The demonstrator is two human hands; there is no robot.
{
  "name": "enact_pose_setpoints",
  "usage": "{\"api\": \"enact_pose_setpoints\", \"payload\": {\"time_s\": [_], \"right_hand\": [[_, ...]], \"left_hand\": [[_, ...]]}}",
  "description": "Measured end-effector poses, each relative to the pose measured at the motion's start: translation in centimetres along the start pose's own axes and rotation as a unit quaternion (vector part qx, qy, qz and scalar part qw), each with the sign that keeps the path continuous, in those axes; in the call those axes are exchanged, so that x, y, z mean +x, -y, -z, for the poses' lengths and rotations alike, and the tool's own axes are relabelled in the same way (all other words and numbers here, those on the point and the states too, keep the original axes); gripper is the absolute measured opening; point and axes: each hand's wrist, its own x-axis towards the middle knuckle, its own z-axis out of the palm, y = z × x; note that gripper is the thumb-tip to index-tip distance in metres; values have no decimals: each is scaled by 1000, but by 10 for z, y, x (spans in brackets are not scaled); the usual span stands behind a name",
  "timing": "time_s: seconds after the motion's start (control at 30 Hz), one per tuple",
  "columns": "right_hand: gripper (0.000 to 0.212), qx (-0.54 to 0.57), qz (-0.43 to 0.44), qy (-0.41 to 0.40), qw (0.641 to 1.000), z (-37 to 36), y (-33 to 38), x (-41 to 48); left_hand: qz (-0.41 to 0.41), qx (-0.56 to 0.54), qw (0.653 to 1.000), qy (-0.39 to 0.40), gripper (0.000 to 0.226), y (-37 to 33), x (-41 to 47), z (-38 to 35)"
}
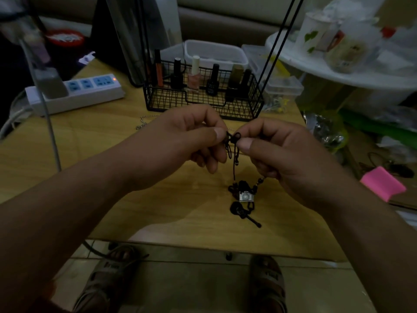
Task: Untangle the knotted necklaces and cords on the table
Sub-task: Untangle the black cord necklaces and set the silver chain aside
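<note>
A knot of black cord [234, 137] is held up above the wooden table [140, 199]. My left hand [180, 141] pinches it from the left with thumb and fingertips. My right hand [279, 150] pinches it from the right. Black strands hang down from the knot to a heap on the table with a small silver camera charm [246, 196], dark beads [260, 180] and a black guitar charm [242, 213]. A thin silver chain [142, 123] lies on the table behind my left hand, partly hidden by it.
A black wire basket [203, 102] with nail polish bottles stands just behind my hands. A white power strip [76, 93] lies at the back left. Clear plastic boxes [282, 89] sit at the back right. A pink block [382, 186] lies off the table's right edge.
</note>
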Motion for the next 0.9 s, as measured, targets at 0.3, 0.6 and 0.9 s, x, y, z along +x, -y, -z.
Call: {"api": "enact_pose_setpoints", "payload": {"time_s": [0.3,0.6,0.9], "right_hand": [[16,11,-22,-18,1000,-6,2,-3],[25,51,-10,-50,997,-12,3,-2],[12,-31,35,-104,994,-17,3,-4]], "left_hand": [[-45,130,986,-94,10,-1,-5,-6],[-89,177,970,-144,4,-1,-11,-20],[-107,176,966,-156,8,2,-9,-23]]}}
